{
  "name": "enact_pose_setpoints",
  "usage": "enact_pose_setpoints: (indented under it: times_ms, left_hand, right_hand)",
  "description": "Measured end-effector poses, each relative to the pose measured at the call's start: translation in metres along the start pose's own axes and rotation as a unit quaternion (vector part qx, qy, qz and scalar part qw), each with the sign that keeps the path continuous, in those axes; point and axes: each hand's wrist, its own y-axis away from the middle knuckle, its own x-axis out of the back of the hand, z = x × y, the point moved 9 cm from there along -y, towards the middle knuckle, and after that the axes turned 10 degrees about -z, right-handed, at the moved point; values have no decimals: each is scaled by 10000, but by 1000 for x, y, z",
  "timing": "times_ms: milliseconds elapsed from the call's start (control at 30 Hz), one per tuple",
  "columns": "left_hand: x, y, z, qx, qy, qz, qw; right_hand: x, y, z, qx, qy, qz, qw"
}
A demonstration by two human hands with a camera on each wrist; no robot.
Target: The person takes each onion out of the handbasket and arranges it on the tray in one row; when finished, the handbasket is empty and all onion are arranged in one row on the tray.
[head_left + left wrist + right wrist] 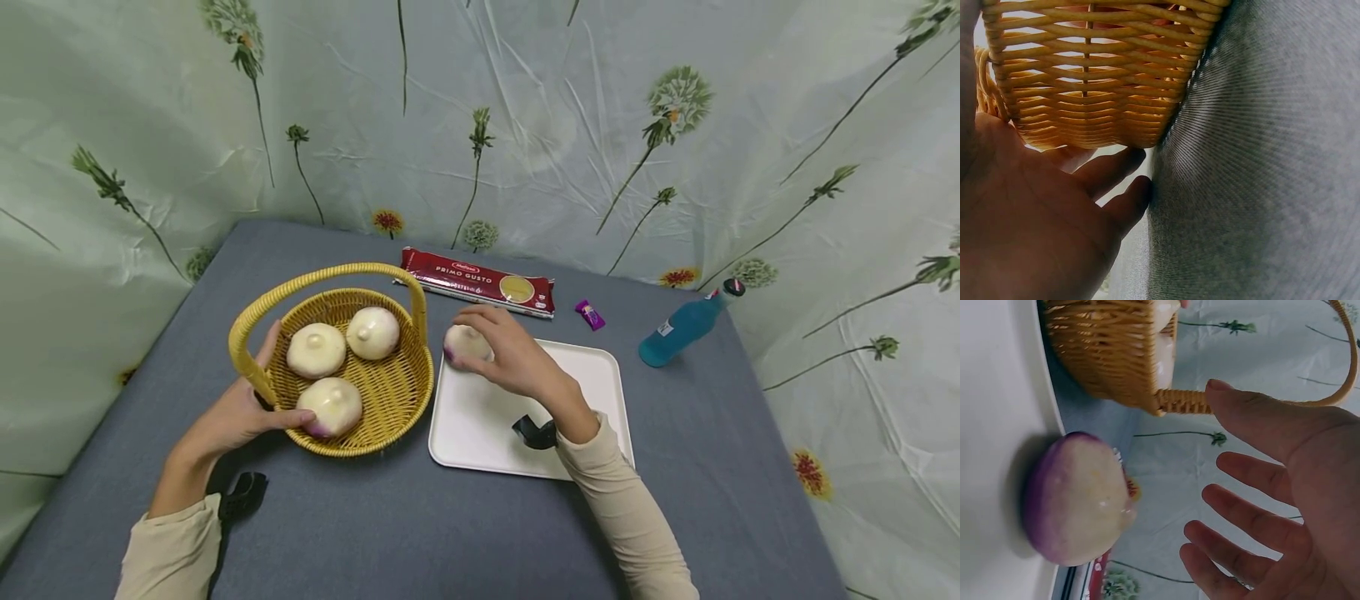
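Observation:
A yellow wicker basket (397,392) stands on the left of the table with three white turnips inside: one at the left (316,350), one at the back (372,332), one in front (333,407). My left hand (240,412) holds its left side, thumb over the rim near the front turnip and fingers along the outer wall. Another turnip (1079,500), white with a purple base, rests on the back left corner of a white tray (472,425). Over it hovers my right hand (517,354), fingers spread, with a gap showing in the right wrist view.
Behind the tray lies a red packet (480,279) marked Primo Gusto, with a small purple wrapped sweet (590,315) to its right. A blue bottle (684,332) is farther right. The basket's tall handle (330,271) arches over its opening. A flowered cloth hangs behind the table.

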Motion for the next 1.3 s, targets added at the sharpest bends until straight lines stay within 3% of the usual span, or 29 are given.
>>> enact_pose_setpoints:
  times_ms: [333, 600, 967, 1300]
  left_hand:
    - [-1, 1, -3, 4, -135, -30, 9999]
    - [0, 1, -4, -29, -98, -45, 9999]
    - [1, 0, -1, 13, -76, -55, 10000]
    - [1, 0, -2, 14, -173, -21, 9998]
  right_hand:
    - [2, -1, -17, 67, -102, -171, 9998]
    - [-4, -5, -40, 523, -338, -421, 9972]
    - [-21, -10, -60, 785, -685, -524, 9932]
    - [-50, -22, -82, 1076, -786, -796, 9879]
